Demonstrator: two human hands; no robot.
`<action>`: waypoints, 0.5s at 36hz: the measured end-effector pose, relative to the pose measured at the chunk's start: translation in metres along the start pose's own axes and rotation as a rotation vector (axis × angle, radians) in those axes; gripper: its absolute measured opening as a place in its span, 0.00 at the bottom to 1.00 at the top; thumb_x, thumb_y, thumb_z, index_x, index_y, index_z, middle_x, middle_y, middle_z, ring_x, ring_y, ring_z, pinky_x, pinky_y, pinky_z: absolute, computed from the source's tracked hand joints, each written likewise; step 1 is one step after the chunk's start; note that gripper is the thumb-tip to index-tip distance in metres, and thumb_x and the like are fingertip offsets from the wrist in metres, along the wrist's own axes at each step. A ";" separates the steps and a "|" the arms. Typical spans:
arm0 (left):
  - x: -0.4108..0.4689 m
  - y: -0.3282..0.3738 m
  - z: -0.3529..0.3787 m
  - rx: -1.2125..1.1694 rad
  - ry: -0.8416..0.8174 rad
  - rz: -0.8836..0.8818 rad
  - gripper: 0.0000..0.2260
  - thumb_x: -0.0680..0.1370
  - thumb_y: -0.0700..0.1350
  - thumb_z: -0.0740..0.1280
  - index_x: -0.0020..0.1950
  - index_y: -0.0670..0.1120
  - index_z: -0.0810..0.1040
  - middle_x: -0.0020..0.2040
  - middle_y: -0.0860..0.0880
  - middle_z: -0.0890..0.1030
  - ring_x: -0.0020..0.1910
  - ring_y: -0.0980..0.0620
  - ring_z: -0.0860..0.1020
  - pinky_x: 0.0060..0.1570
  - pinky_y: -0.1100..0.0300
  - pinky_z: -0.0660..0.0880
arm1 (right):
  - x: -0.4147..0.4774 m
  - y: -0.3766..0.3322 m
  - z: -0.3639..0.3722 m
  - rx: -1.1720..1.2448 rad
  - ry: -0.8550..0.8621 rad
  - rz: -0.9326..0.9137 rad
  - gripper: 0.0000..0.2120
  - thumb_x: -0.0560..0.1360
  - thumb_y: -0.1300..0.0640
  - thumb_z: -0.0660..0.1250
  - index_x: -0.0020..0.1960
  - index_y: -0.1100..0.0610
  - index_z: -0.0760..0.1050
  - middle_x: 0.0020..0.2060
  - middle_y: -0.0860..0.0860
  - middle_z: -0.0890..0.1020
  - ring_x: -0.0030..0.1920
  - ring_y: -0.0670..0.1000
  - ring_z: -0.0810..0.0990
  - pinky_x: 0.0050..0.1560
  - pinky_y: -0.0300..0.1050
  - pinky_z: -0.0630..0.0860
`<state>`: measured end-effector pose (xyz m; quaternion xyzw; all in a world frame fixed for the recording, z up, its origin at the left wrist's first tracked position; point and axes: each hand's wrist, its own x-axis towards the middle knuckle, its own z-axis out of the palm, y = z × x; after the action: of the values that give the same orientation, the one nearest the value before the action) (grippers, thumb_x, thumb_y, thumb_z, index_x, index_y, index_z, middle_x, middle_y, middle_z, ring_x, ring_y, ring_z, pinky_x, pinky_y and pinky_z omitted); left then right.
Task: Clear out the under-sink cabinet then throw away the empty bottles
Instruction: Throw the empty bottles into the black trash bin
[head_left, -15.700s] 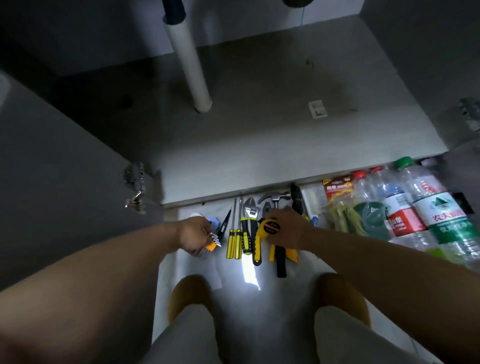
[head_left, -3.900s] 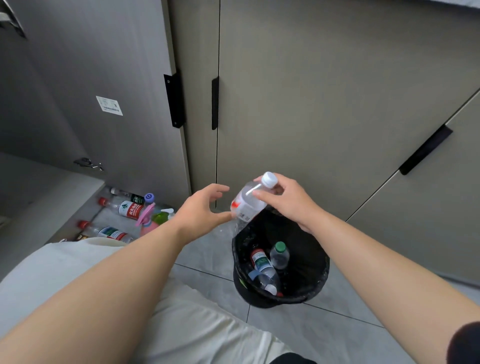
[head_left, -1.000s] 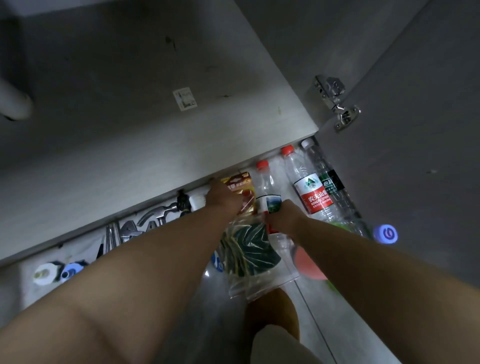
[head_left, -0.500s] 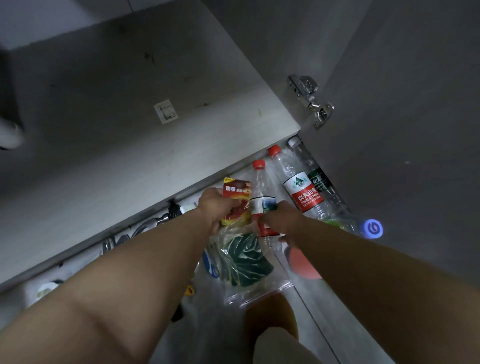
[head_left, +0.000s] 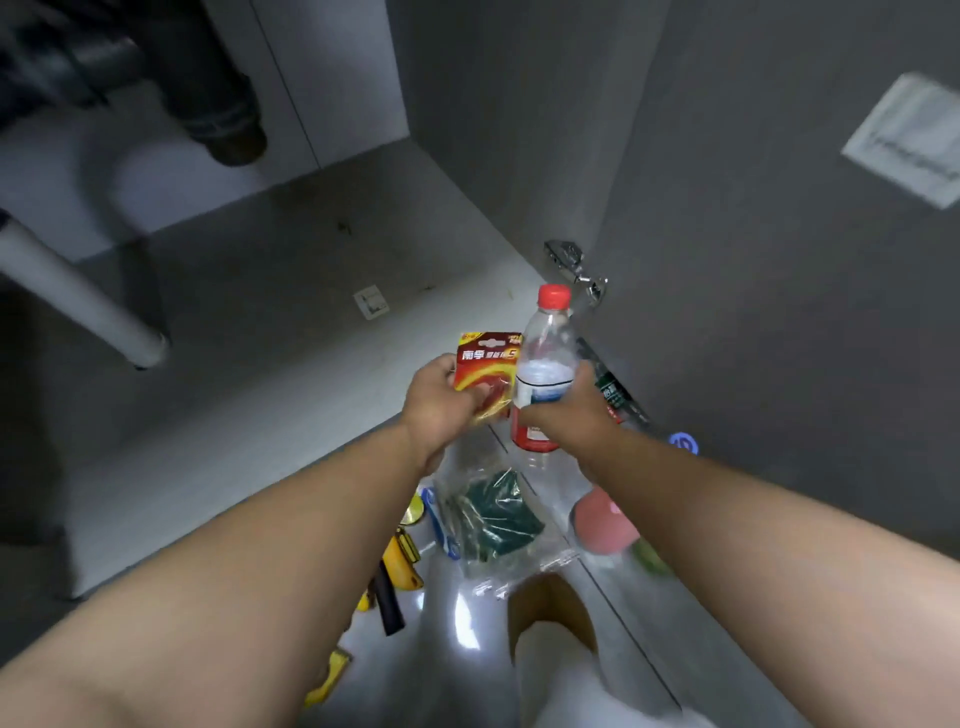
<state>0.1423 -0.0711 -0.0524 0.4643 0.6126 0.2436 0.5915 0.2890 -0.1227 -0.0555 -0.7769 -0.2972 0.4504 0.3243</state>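
Observation:
My right hand grips a clear plastic bottle with a red cap and red-white label, held upright above the floor. My left hand holds a red and yellow battery pack just left of the bottle. A dark-labelled bottle lies on the floor behind my right hand, partly hidden. The under-sink cabinet floor lies beyond my hands, bare apart from a small white sticker.
A clear plastic bag with green pads lies on the floor below my hands. Yellow-handled tools lie left of it, a pink object right. A white drain pipe stands at the left. The open cabinet door fills the right.
Both hands have risen from the floor: the right lifted the red-capped bottle upright, the left lifted the battery pack. The view tilted up towards the cabinet.

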 end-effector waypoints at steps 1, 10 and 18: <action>-0.011 0.010 -0.003 -0.032 0.001 0.011 0.16 0.77 0.37 0.73 0.64 0.47 0.78 0.55 0.48 0.85 0.54 0.49 0.84 0.59 0.50 0.80 | -0.010 -0.010 -0.005 0.031 -0.004 -0.033 0.37 0.67 0.62 0.77 0.69 0.54 0.61 0.60 0.57 0.75 0.59 0.59 0.78 0.58 0.55 0.79; -0.133 0.105 0.002 -0.100 -0.046 0.147 0.12 0.78 0.34 0.69 0.59 0.46 0.81 0.51 0.46 0.86 0.47 0.50 0.85 0.36 0.63 0.79 | -0.121 -0.071 -0.082 0.000 0.177 -0.346 0.29 0.69 0.46 0.77 0.63 0.57 0.72 0.60 0.55 0.75 0.59 0.54 0.78 0.63 0.54 0.76; -0.239 0.136 0.064 0.009 -0.215 0.074 0.08 0.76 0.30 0.66 0.52 0.37 0.82 0.53 0.36 0.85 0.52 0.38 0.85 0.54 0.42 0.82 | -0.217 -0.031 -0.178 -0.115 0.290 -0.383 0.31 0.65 0.42 0.79 0.62 0.52 0.72 0.55 0.49 0.80 0.55 0.50 0.81 0.57 0.51 0.79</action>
<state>0.2102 -0.2304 0.1704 0.5126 0.5290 0.2113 0.6425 0.3521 -0.3095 0.1465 -0.7803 -0.4143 0.2467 0.3984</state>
